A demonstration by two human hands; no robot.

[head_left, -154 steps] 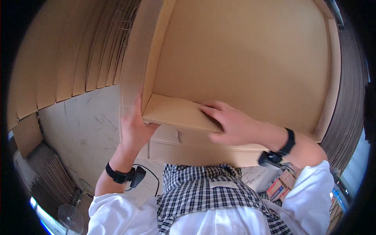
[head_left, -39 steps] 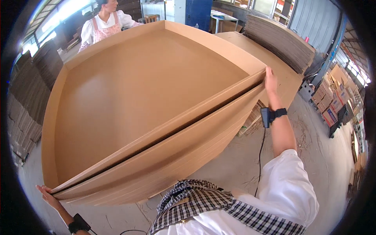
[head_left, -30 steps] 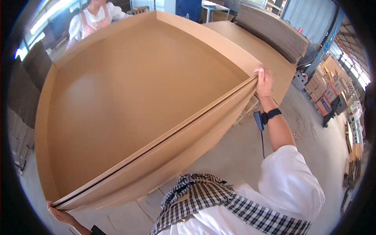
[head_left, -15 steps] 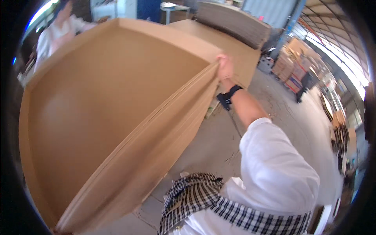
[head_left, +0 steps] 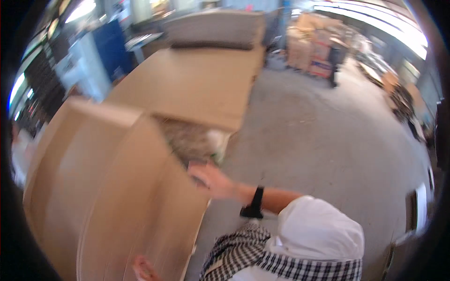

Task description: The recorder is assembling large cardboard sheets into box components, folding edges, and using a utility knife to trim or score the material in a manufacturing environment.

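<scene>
Loosely curved right hand by cardboard

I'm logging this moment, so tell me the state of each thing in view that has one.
Cardboard tray: open-topped, far walls raised.
Right hand: near the tray; blurred, grip unclear.
Left hand: partly in view, blurred.
Large cardboard sheet: lying flat.
Cardboard stack: piled up.
Black wristband: worn, right arm.
Boxes: stacked.

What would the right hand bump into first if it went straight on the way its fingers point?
Most likely the large brown cardboard piece, lying just to the left of the right hand. The picture is blurred, so I can't tell whether they already touch.
</scene>
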